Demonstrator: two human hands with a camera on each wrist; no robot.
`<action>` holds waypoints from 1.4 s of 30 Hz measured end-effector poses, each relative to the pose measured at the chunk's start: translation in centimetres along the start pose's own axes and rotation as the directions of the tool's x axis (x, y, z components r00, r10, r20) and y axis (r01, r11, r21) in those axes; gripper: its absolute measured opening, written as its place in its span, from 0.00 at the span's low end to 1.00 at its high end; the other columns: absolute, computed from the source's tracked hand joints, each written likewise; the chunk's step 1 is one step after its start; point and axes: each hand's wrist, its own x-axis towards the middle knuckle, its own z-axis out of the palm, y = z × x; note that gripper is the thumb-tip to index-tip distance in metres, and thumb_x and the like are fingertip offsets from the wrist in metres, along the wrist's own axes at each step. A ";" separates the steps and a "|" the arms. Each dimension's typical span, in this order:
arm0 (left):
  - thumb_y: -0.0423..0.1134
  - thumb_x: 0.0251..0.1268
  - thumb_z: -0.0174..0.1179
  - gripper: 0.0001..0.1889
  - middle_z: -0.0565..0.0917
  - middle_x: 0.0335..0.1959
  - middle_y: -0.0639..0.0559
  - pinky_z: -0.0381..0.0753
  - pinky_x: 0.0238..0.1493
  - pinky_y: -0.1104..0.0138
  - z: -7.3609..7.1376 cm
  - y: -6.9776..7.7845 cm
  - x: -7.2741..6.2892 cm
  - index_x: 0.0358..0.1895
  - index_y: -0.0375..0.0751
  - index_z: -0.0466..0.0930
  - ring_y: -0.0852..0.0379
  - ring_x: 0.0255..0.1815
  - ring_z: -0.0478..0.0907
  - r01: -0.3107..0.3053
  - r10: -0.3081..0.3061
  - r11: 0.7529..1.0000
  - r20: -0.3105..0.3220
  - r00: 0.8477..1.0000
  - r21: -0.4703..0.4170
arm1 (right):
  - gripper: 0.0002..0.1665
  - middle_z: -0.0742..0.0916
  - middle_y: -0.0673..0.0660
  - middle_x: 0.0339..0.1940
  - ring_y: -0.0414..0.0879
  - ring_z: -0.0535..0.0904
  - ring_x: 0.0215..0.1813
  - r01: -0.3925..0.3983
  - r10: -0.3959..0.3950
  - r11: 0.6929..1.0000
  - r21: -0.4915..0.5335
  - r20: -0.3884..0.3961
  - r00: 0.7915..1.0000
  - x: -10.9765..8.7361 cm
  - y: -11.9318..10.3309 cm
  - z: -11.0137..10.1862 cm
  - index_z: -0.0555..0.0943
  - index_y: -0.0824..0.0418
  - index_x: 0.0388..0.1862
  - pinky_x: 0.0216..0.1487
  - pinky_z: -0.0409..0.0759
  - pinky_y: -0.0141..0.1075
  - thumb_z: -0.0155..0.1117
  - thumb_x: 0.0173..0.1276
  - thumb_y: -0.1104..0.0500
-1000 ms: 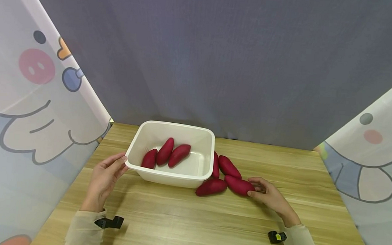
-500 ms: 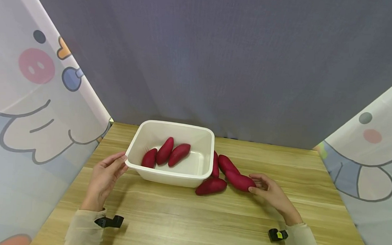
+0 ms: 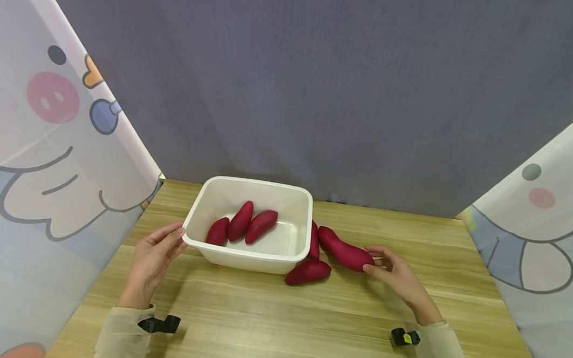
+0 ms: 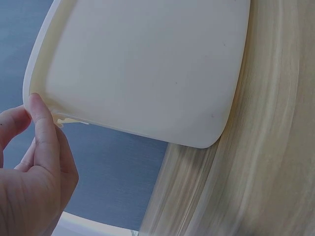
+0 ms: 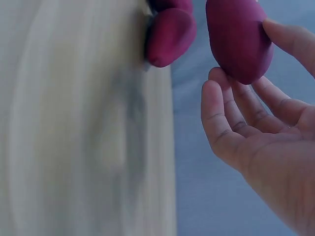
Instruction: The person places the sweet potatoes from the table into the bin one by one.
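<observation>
My left hand (image 3: pixel 152 261) pinches the near left corner of a white plastic bin (image 3: pixel 248 262), thumb on the rim and fingers beneath, as the left wrist view also shows. Inside the bin lie three red-skinned sweet potatoes (image 3: pixel 240 221). To the right of the bin, my right hand (image 3: pixel 399 282) holds another sweet potato (image 3: pixel 352 257) by its right end, between thumb and fingers. In the right wrist view this sweet potato (image 5: pixel 241 42) hangs clear of the table. Its left end partly covers a sweet potato (image 3: pixel 326 234) behind it in the head view.
Beside the bin's right wall, one sweet potato (image 3: pixel 314 242) is partly hidden by the bin, and another (image 3: pixel 308 272) lies at the near right corner. All stand on a wooden table (image 3: pixel 269 318). A grey curtain (image 3: pixel 320 94) hangs behind, with printed cartoon curtains (image 3: pixel 60 134) at the sides.
My right hand has raised its sweet potato off the table and moved it slightly away from me, so it overlaps the one behind. The left hand and the bin have stayed put.
</observation>
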 end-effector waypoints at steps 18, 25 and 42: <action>0.30 0.67 0.66 0.08 0.85 0.43 0.50 0.86 0.46 0.71 -0.1 -0.2 0.0 0.45 0.42 0.89 0.60 0.38 0.84 0.006 -0.006 1.000 -0.001 1.000 0.014 | 0.29 0.81 0.63 0.57 0.56 0.79 0.53 0.131 -0.134 0.985 -0.110 -0.017 0.991 2.9 -6.3 -0.5 0.73 0.64 0.67 0.48 0.85 0.33 0.70 0.70 0.60; 0.28 0.68 0.65 0.08 0.85 0.42 0.51 0.86 0.45 0.72 -0.2 -0.3 0.1 0.44 0.41 0.90 0.61 0.37 0.83 -0.017 0.017 1.000 -0.002 1.000 -0.003 | 0.30 0.81 0.59 0.56 0.54 0.79 0.54 0.193 -0.194 0.975 -0.113 0.002 0.981 5.4 -10.5 0.9 0.74 0.62 0.67 0.49 0.84 0.34 0.72 0.68 0.57; 0.28 0.67 0.65 0.07 0.86 0.41 0.50 0.86 0.45 0.71 -0.2 -0.1 0.0 0.43 0.41 0.90 0.60 0.37 0.84 -0.015 0.016 1.000 0.014 1.000 -0.018 | 0.27 0.82 0.53 0.57 0.48 0.82 0.50 0.368 -0.336 0.921 -0.127 0.219 0.916 14.4 -19.0 7.7 0.77 0.60 0.63 0.55 0.82 0.45 0.73 0.67 0.58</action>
